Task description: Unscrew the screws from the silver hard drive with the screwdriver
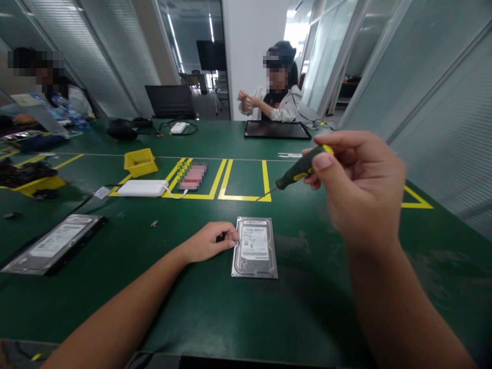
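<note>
A silver hard drive (254, 246) with a white label lies flat on the green table in front of me. My left hand (213, 241) rests beside it, curled fingers and thumb closed at its left edge. Raised above the table on the right, my right hand (357, 179) grips a screwdriver (298, 169) with a dark green and yellow handle. Its thin shaft points down and left, over the table beyond the drive and apart from it. A few tiny metal pieces, perhaps screws (154, 224), lie left of my left hand.
Another hard drive (57, 243) lies at the left. Beyond are a yellow bin (140, 162), a white power bank (142, 188) cabled to a phone (193, 177), and a fuller yellow bin (42, 185). A black flat panel (277, 129) lies before a person across the table; another person sits far left.
</note>
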